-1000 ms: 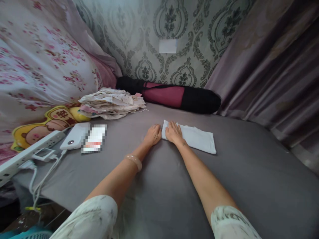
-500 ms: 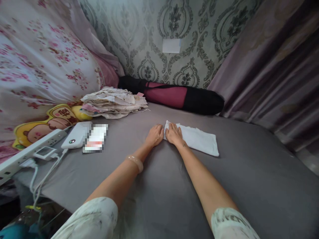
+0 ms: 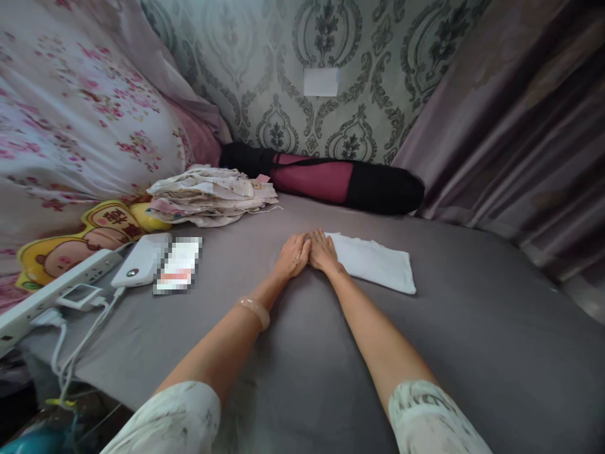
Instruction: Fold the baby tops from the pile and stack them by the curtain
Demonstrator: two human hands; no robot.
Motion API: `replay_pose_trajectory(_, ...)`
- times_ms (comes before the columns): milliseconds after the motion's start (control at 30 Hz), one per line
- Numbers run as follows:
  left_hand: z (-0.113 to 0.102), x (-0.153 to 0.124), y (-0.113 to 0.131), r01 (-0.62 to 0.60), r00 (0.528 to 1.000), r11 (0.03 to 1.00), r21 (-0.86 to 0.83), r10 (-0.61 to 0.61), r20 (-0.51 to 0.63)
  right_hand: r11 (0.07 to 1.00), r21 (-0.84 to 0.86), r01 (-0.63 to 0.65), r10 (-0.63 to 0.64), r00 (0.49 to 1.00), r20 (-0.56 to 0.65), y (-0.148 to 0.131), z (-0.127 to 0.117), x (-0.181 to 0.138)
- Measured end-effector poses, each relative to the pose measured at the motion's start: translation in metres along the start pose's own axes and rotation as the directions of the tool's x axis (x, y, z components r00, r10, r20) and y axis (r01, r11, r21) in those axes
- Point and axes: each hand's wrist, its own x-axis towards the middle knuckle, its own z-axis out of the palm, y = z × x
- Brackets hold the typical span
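Note:
A white folded cloth [image 3: 373, 261] lies flat on the grey bed sheet, stretching off to the right of my hands. My right hand [image 3: 323, 252] rests palm down over its left end, fingers stretched out and close together. Close against it on the left is my left hand [image 3: 293, 256], also palm down with fingers pointing forward, a bangle [image 3: 254, 311] on that forearm. The two hands touch or nearly touch at the thumbs. The cloth's left edge is hidden under my right hand, and the left fingertips are hard to make out.
A pile of patterned fabric [image 3: 208, 195] and a long black and maroon bag [image 3: 312, 178] lie along the wall. On the left are a phone [image 3: 179, 265] with a pixelated screen, a white power bank [image 3: 142, 260], a power strip [image 3: 57, 293] with cables, and a yellow cartoon cushion [image 3: 61, 252].
My right hand has slid a little left along the cloth toward my left hand, baring more of the cloth's top. The view has shifted slightly; the cloth looks unmoved.

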Motion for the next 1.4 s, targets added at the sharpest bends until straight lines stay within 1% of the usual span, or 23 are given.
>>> replay_pose_trajectory(167, -0.002, -0.001, 0.002, -0.045, 0.999, 0.998, 0.045, 0.044, 0.022, 0.989, 0.145, -0.04, 0.048, 0.997, -0.057, 0.007, -0.009, 0.004)
replay_pose_trajectory(233, -0.002, -0.002, 0.003, -0.082, 0.996, 0.994, 0.076, 0.079, 0.042, 0.985, 0.163, -0.057, 0.073, 0.993, -0.09, 0.014, -0.013, 0.001)
replay_pose_trajectory(367, -0.003, -0.006, 0.006, -0.157, 0.981, 0.981, 0.116, 0.141, 0.133, 0.994, 0.072, -0.083, 0.093, 0.986, -0.141, 0.032, -0.02, -0.017)
replay_pose_trajectory(467, -0.002, -0.009, 0.008, -0.203, 0.966, 0.97, 0.135, 0.175, 0.192, 0.996, -0.008, -0.084, 0.082, 0.985, -0.154, 0.044, -0.023, -0.032)
replay_pose_trajectory(667, 0.0, -0.008, 0.007, -0.252, 0.937, 0.952, 0.171, 0.196, 0.288, 0.991, -0.084, -0.103, 0.09, 0.986, -0.139, 0.048, -0.015, -0.042)
replay_pose_trajectory(867, -0.001, -0.008, 0.008, -0.248, 0.932, 0.95, 0.19, 0.18, 0.315, 0.991, -0.078, -0.107, 0.094, 0.984, -0.153, 0.046, -0.012, -0.041)
replay_pose_trajectory(1000, 0.001, -0.007, 0.006, -0.255, 0.931, 0.944, 0.21, 0.181, 0.318, 0.993, -0.03, -0.118, 0.112, 0.984, -0.137, 0.05, -0.018, -0.043)
replay_pose_trajectory(1100, 0.003, -0.008, 0.005, -0.267, 0.933, 0.934, 0.238, 0.188, 0.308, 0.987, -0.016, -0.163, 0.158, 0.972, -0.171, 0.059, -0.025, -0.049)
replay_pose_trajectory(1233, 0.003, -0.009, 0.005, -0.325, 0.925, 0.911, 0.255, 0.251, 0.285, 0.97, -0.041, -0.241, 0.228, 0.953, -0.2, 0.076, -0.028, -0.057)
replay_pose_trajectory(1333, 0.002, -0.008, 0.005, -0.384, 0.902, 0.89, 0.246, 0.306, 0.304, 0.965, -0.043, -0.259, 0.247, 0.95, -0.19, 0.083, -0.022, -0.06)
replay_pose_trajectory(1400, 0.002, -0.007, 0.005, -0.397, 0.894, 0.887, 0.237, 0.315, 0.319, 0.962, -0.036, -0.269, 0.258, 0.948, -0.187, 0.085, -0.018, -0.061)
